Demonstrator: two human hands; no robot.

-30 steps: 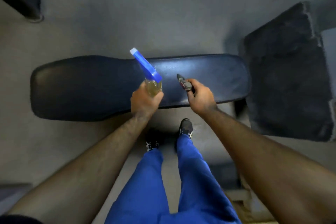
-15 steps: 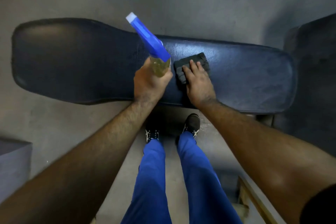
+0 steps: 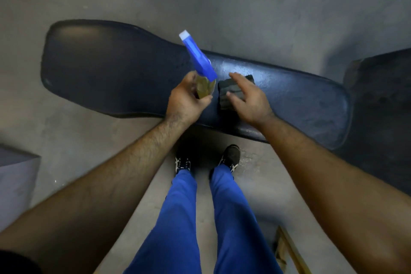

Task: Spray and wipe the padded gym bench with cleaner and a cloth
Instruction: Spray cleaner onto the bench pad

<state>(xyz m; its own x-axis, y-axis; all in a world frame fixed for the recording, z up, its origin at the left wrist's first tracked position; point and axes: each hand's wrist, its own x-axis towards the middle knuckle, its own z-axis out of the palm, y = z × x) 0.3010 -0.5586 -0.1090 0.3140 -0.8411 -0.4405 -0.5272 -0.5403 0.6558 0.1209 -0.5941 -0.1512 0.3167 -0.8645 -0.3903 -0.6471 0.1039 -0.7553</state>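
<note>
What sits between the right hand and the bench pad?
The dark cloth, lying on the bench under the right hand, in the head view.

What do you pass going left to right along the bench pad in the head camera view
Bare wide end of the bench pad → left hand gripping the spray bottle → dark cloth lying on the pad → right hand over the cloth → bare right end of the pad.

Grey concrete floor (image 3: 244, 6); blue trousers (image 3: 178, 218); black shoes (image 3: 232, 155).
</note>
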